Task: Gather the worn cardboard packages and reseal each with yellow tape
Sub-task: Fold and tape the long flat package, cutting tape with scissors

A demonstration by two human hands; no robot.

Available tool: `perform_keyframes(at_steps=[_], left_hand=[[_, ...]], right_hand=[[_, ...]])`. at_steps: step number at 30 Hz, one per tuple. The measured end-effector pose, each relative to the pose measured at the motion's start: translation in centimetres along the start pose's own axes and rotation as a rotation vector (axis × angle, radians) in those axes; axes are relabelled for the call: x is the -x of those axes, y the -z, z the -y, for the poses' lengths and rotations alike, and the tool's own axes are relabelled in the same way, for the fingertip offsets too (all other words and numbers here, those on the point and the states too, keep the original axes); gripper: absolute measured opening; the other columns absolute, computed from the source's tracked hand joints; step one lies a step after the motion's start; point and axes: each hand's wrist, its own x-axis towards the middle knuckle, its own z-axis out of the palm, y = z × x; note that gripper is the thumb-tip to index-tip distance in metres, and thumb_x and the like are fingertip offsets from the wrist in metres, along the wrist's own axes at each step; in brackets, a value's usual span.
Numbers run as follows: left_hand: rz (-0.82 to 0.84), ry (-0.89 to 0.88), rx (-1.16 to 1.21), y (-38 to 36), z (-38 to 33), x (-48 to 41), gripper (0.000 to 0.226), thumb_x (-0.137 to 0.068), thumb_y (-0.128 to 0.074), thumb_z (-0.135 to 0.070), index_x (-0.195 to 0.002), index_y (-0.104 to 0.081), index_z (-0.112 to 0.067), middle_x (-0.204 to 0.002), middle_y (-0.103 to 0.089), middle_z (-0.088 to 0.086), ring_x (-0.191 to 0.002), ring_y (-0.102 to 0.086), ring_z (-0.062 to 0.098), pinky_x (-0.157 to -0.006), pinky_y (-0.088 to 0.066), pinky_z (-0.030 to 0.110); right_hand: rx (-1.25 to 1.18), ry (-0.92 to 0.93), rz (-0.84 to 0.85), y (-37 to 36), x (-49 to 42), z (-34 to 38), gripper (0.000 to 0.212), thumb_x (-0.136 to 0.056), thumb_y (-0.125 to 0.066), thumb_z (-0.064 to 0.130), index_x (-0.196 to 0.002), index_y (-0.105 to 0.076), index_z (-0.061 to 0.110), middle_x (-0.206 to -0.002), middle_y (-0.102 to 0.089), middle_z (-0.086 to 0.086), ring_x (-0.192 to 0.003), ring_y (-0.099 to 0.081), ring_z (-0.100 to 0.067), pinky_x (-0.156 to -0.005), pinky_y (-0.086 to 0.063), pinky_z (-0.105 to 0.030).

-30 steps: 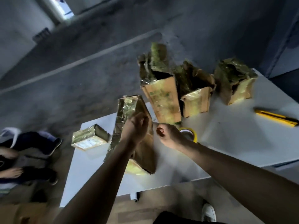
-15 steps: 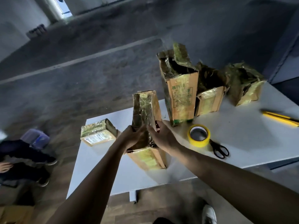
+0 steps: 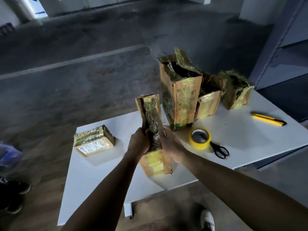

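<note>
Centre of frame: left hand [image 3: 139, 142] and right hand [image 3: 171, 147] clasp opposite sides of a tall narrow package [image 3: 150, 117], upright on the white table [image 3: 250, 139]. The yellow tape roll [image 3: 200, 138] lies right of it, scissors [image 3: 220, 150] just beside; three torn packages [image 3: 208, 104] stand at upper right.

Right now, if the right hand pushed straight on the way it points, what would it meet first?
The narrow package that it grips. The right hand points across it toward the left hand, which holds the opposite side. Depth is unclear, but nothing else seems to lie between them.
</note>
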Motion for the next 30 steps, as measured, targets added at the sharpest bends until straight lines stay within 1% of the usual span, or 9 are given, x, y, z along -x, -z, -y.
perform_keyframes(at_steps=[3,7,10,15,19,21,24,27,30], left_hand=[[-0.001,0.033,0.083,0.5,0.1,0.2,0.051,-0.107,-0.024,-0.042,-0.117,-0.058,-0.004,-0.115,-0.063,0.019,-0.108,-0.057,0.036,-0.077,-0.033,0.031],[0.013,0.050,0.152,0.9,0.5,0.3,0.060,-0.106,-0.022,-0.047,-0.115,-0.061,-0.002,-0.115,-0.063,0.023,-0.108,-0.058,0.037,-0.079,-0.036,0.032],[0.035,0.062,0.165,1.0,0.5,0.2,0.064,-0.105,-0.021,-0.050,-0.113,-0.062,-0.002,-0.113,-0.063,0.023,-0.105,-0.058,0.037,-0.079,-0.039,0.033],[0.040,0.055,0.106,1.3,-0.3,0.3,0.062,-0.106,-0.023,-0.046,-0.106,-0.064,0.001,-0.099,-0.063,0.017,-0.090,-0.058,0.031,-0.074,-0.040,0.032],[0.023,0.038,-0.036,2.0,-0.4,-0.5,0.053,-0.107,-0.029,-0.041,-0.103,-0.061,0.001,-0.105,-0.066,0.021,-0.084,-0.057,0.030,-0.069,-0.038,0.032],[0.015,0.029,-0.123,2.5,-0.5,-0.7,0.049,-0.107,-0.032,-0.039,-0.104,-0.060,0.001,-0.108,-0.066,0.021,-0.090,-0.059,0.034,-0.069,-0.037,0.033],[-0.004,0.017,-0.215,3.1,-0.5,-0.6,0.044,-0.106,-0.035,-0.039,-0.100,-0.060,-0.003,-0.101,-0.065,0.018,-0.092,-0.060,0.035,-0.070,-0.037,0.034],[-0.025,-0.010,-0.314,4.0,0.2,-0.7,0.027,-0.103,-0.042,-0.029,-0.095,-0.057,-0.009,-0.100,-0.066,0.014,-0.089,-0.061,0.033,-0.068,-0.038,0.034],[-0.040,-0.032,-0.380,5.1,1.2,-0.7,0.013,-0.098,-0.046,-0.017,-0.099,-0.057,-0.011,-0.100,-0.064,0.011,-0.095,-0.062,0.034,-0.067,-0.039,0.034]], right_hand=[[0.042,-0.023,0.024,0.2,0.0,0.2,0.046,-0.105,-0.031,0.048,-0.133,-0.052,0.019,-0.077,-0.051,0.007,-0.062,-0.046,-0.009,-0.052,-0.037,-0.026],[0.156,-0.053,0.142,0.3,-0.1,0.5,0.040,-0.098,-0.054,0.045,-0.117,-0.063,0.010,-0.079,-0.063,-0.004,-0.062,-0.052,-0.015,-0.053,-0.036,-0.028],[0.165,-0.065,0.092,0.2,-0.5,0.5,0.040,-0.103,-0.046,0.036,-0.116,-0.061,0.001,-0.075,-0.060,-0.007,-0.057,-0.051,-0.017,-0.050,-0.035,-0.029],[0.221,0.010,0.020,0.6,-0.1,0.7,0.036,-0.107,-0.033,0.030,-0.122,-0.055,0.007,-0.087,-0.062,-0.012,-0.065,-0.055,-0.019,-0.052,-0.039,-0.029],[0.139,-0.017,0.086,1.3,0.6,1.6,0.040,-0.108,-0.029,0.029,-0.144,-0.040,0.012,-0.078,-0.052,-0.005,-0.054,-0.045,-0.013,-0.042,-0.032,-0.021],[0.156,0.005,0.116,1.4,0.9,2.1,0.048,-0.107,-0.032,0.036,-0.151,-0.031,0.015,-0.097,-0.061,-0.008,-0.066,-0.057,-0.018,-0.051,-0.039,-0.022],[0.211,0.036,0.034,1.6,0.7,2.0,0.060,-0.104,-0.036,0.048,-0.154,-0.029,0.016,-0.143,-0.051,-0.013,-0.113,-0.059,-0.029,-0.082,-0.045,-0.027],[0.217,0.043,-0.060,2.3,0.1,1.4,0.054,-0.104,-0.040,0.043,-0.151,-0.033,0.017,-0.144,-0.051,-0.016,-0.120,-0.057,-0.033,-0.093,-0.050,-0.039],[0.247,0.076,-0.127,3.2,-0.1,1.2,0.048,-0.104,-0.044,0.035,-0.147,-0.036,0.017,-0.142,-0.051,-0.015,-0.116,-0.057,-0.031,-0.090,-0.049,-0.037]])
